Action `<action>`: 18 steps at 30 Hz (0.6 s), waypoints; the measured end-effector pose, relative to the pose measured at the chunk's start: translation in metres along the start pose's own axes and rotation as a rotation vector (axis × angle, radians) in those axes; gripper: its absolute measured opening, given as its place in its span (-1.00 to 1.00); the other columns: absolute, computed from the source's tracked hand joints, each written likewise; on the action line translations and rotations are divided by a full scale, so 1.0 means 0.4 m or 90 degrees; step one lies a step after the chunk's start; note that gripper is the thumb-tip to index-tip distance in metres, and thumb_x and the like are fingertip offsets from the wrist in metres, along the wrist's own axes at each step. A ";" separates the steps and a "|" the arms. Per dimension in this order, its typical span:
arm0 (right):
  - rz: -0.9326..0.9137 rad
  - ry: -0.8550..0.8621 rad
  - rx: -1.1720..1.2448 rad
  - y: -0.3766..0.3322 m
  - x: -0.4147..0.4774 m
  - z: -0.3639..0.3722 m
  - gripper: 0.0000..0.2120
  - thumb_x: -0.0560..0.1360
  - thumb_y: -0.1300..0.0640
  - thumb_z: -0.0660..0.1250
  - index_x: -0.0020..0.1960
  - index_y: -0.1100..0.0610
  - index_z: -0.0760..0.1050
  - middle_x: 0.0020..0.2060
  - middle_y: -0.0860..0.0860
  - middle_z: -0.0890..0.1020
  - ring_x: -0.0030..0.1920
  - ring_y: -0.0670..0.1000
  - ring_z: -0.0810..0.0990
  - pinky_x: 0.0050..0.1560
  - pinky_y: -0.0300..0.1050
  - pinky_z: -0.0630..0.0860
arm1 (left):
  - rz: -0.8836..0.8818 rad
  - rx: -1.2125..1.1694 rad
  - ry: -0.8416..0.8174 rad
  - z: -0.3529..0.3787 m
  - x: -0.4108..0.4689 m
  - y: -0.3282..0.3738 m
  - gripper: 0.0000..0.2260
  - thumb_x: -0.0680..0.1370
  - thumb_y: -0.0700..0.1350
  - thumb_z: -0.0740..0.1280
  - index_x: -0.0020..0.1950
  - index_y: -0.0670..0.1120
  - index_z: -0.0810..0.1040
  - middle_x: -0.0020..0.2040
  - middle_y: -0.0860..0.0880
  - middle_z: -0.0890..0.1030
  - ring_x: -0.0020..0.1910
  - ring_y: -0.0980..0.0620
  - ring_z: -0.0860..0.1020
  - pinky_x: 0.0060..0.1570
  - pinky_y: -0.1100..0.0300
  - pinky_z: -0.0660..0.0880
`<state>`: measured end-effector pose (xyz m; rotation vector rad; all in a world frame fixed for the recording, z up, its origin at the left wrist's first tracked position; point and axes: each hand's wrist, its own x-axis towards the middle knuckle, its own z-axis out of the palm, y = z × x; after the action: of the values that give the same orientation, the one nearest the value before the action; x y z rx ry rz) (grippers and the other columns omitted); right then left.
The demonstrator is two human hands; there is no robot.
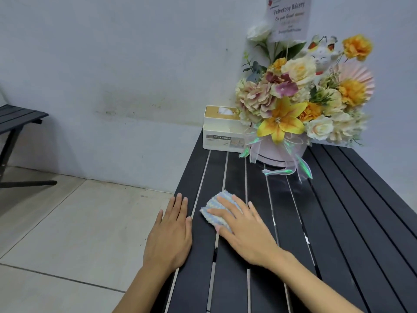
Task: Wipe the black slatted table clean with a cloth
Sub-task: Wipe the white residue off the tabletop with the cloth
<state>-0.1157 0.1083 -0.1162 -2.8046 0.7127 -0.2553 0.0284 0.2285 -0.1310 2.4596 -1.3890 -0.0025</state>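
Wall point(112, 64): pale and plain, filling the top of the frame; grubby marks low down near the middle
Floor point(79, 222): large light tiles with dark joints, lower left of the frame
Black slatted table point(338, 211): fills the lower right; its far end stands close to the wall; long dark slats with pale gaps run from the bottom edge up toward the wall
Flower arrangement point(300, 98): upper right, standing in a pale round box on the far end of the table; yellow lily, cream roses, orange blooms; a printed card point(288, 16) rises above it
Second slatted furniture piece point(18, 118): left edge of the frame, dark, on black legs, well apart from the table
Tissue holder point(222, 132): cream box at the table's far left corner, just beside the flowers
Right hand point(246, 231): centre of the frame, palm down on the cloth; fingers straight and slightly spread, pressing it flat
Left hand point(169, 236): flat on the table's left edge, beside the right hand; fingers straight and close together, holding nothing
Cloth point(214, 206): pastel blue, white and yellow, on the slats at centre, under the right hand's fingers; one corner points up the frame toward the tissue holder; long axis cannot be told, the hand covers much of it
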 end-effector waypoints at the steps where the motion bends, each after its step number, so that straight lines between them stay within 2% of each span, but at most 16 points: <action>1: 0.036 0.002 -0.007 0.022 0.050 -0.003 -0.50 0.50 -0.24 -0.22 0.43 -0.30 0.07 0.49 -0.28 -0.02 0.50 -0.10 -0.21 0.48 0.06 -0.25 | -0.003 -0.004 0.000 -0.002 0.001 0.002 -0.21 0.29 0.11 -0.54 0.52 -0.04 -0.20 0.43 0.13 -0.31 0.36 0.24 -0.35 0.42 0.23 -0.20; 4: 0.129 -0.012 0.007 0.064 0.185 -0.007 -0.59 0.61 -0.07 -0.05 0.45 -0.22 0.11 0.51 -0.18 0.03 0.51 -0.01 -0.16 0.47 0.14 -0.22 | -0.009 -0.005 0.002 -0.003 0.002 0.006 -0.21 0.29 0.11 -0.54 0.52 -0.03 -0.19 0.49 0.12 -0.26 0.36 0.25 -0.34 0.42 0.23 -0.19; 7: 0.172 -0.012 0.021 0.068 0.247 -0.001 -0.58 0.62 -0.02 -0.04 0.47 -0.16 0.11 0.52 -0.14 0.02 0.51 0.02 -0.19 0.46 0.19 -0.24 | -0.009 -0.007 0.003 -0.002 0.003 0.004 -0.20 0.29 0.12 -0.53 0.53 -0.03 -0.17 0.52 0.09 -0.21 0.42 0.22 -0.31 0.42 0.23 -0.19; 11: 0.128 0.000 0.030 0.027 0.174 0.007 -0.58 0.61 -0.04 -0.05 0.47 -0.20 0.08 0.52 -0.17 0.00 0.51 -0.02 -0.24 0.47 0.18 -0.27 | -0.015 -0.025 0.000 0.001 0.002 0.005 -0.19 0.29 0.13 -0.52 0.53 -0.05 -0.15 0.53 0.08 -0.19 0.49 0.16 -0.22 0.42 0.23 -0.17; 14: 0.029 -0.001 0.038 -0.034 0.014 0.017 -0.53 0.54 -0.16 -0.16 0.45 -0.29 0.05 0.50 -0.25 -0.01 0.49 -0.09 -0.27 0.46 0.09 -0.33 | -0.008 -0.023 0.004 0.004 0.002 0.001 -0.18 0.30 0.14 -0.52 0.53 -0.07 -0.12 0.53 0.07 -0.17 0.49 0.14 -0.20 0.43 0.21 -0.14; 15: -0.003 0.000 0.030 -0.055 -0.054 0.021 -0.52 0.52 -0.18 -0.15 0.44 -0.31 0.06 0.50 -0.26 0.01 0.49 -0.11 -0.24 0.46 0.05 -0.31 | -0.007 -0.029 0.004 0.005 0.002 0.000 -0.18 0.30 0.14 -0.51 0.53 -0.07 -0.11 0.53 0.06 -0.15 0.50 0.14 -0.19 0.44 0.20 -0.13; 18: -0.061 0.008 -0.014 -0.096 -0.211 0.028 -0.60 0.51 -0.18 0.04 0.34 -0.34 0.21 0.44 -0.26 0.24 0.47 -0.08 0.12 0.36 0.06 0.03 | 0.000 -0.025 -0.006 0.002 0.010 0.001 -0.17 0.30 0.15 -0.50 0.53 -0.08 -0.10 0.54 0.04 -0.14 0.50 0.12 -0.18 0.45 0.16 -0.10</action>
<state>-0.1693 0.1842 -0.1259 -2.8642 0.5875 -0.2838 0.0299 0.2248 -0.1310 2.4307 -1.3789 -0.0412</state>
